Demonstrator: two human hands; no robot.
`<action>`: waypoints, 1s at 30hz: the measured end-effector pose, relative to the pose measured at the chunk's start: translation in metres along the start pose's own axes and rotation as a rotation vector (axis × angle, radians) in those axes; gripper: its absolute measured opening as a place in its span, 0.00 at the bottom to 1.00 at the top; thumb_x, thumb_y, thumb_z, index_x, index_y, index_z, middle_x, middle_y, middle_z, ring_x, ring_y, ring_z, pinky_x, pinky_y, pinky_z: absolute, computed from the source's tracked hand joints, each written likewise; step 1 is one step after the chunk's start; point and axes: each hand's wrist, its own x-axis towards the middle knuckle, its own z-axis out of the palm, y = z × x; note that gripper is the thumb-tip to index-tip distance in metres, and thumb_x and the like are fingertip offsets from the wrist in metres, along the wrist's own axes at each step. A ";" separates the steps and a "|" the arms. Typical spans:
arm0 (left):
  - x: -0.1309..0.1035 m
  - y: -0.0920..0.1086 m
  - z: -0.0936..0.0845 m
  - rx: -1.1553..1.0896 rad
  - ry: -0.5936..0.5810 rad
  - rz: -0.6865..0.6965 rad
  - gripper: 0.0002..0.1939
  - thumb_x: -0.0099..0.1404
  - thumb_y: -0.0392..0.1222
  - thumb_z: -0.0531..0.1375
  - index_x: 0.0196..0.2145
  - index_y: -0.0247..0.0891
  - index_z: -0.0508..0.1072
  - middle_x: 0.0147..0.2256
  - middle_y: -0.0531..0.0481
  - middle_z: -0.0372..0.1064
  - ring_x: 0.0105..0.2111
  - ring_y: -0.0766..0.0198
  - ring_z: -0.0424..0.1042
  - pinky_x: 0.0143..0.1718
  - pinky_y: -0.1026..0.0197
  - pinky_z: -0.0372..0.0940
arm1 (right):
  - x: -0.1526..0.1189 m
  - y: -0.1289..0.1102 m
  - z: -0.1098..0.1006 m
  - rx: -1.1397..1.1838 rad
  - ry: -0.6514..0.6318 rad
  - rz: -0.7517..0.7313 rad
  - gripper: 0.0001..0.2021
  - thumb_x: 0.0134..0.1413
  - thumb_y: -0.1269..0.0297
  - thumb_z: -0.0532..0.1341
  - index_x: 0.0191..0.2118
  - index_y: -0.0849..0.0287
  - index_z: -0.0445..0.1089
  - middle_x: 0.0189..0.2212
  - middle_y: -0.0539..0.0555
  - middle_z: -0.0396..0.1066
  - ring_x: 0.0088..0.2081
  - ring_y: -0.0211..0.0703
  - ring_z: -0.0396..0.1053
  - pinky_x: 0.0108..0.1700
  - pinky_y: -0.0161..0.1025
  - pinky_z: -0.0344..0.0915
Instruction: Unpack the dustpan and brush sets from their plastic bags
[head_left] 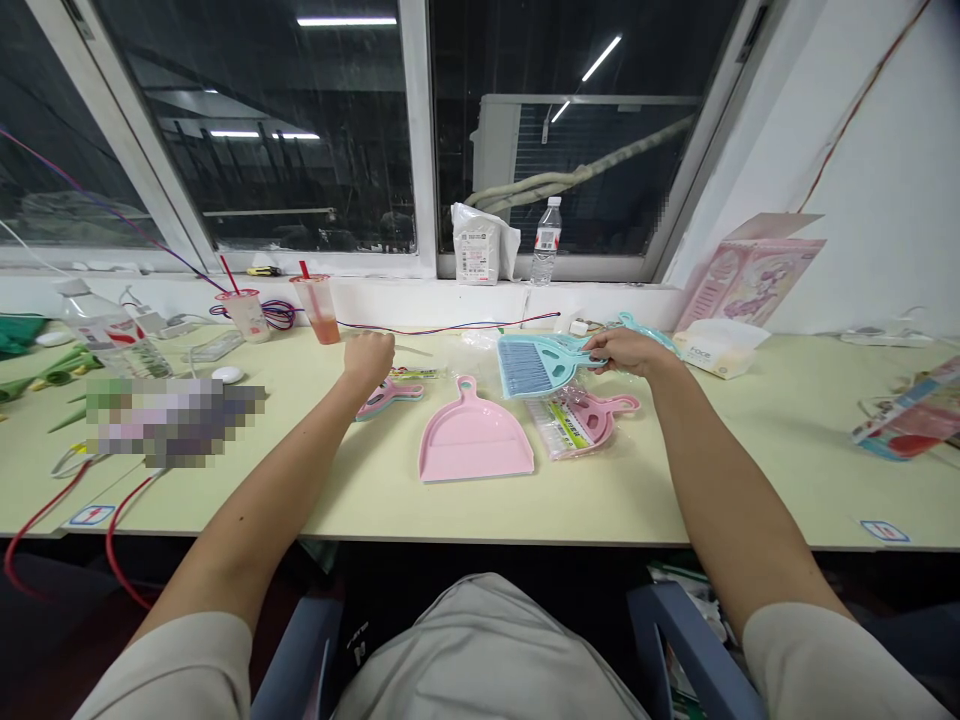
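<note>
Right hand (626,352) grips the blue brush (534,364) by its handle, above the pink dustpan (474,440). Left hand (369,358) is fisted over a wrapped pink brush (390,393); whether it holds anything cannot be told. Judged step: sorting sets; next calls for placing the brush.

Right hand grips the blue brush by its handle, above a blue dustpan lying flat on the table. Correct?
Not quite. In the head view the right hand does grip the blue brush by its handle, but the dustpan lying flat on the table is pink, not blue.
</note>
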 end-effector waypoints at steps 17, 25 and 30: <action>0.001 0.003 0.023 0.078 -0.094 0.262 0.12 0.66 0.34 0.55 0.39 0.33 0.79 0.39 0.32 0.77 0.44 0.45 0.74 0.41 0.53 0.61 | -0.003 -0.003 0.004 0.055 0.022 0.004 0.05 0.51 0.79 0.69 0.31 0.63 0.75 0.30 0.55 0.73 0.31 0.40 0.74 0.29 0.33 0.77; 0.000 0.001 0.020 0.104 -0.120 0.284 0.13 0.66 0.38 0.55 0.37 0.36 0.80 0.39 0.36 0.78 0.42 0.47 0.75 0.38 0.54 0.60 | -0.002 -0.002 0.005 0.054 0.028 0.015 0.05 0.52 0.77 0.70 0.31 0.63 0.75 0.31 0.55 0.73 0.30 0.39 0.73 0.31 0.34 0.78; 0.002 -0.001 0.024 0.113 -0.163 0.223 0.14 0.66 0.39 0.55 0.37 0.37 0.81 0.40 0.36 0.78 0.42 0.48 0.76 0.39 0.54 0.59 | -0.002 -0.002 0.004 0.050 0.026 0.008 0.05 0.52 0.77 0.70 0.30 0.62 0.75 0.29 0.53 0.73 0.29 0.39 0.74 0.31 0.35 0.78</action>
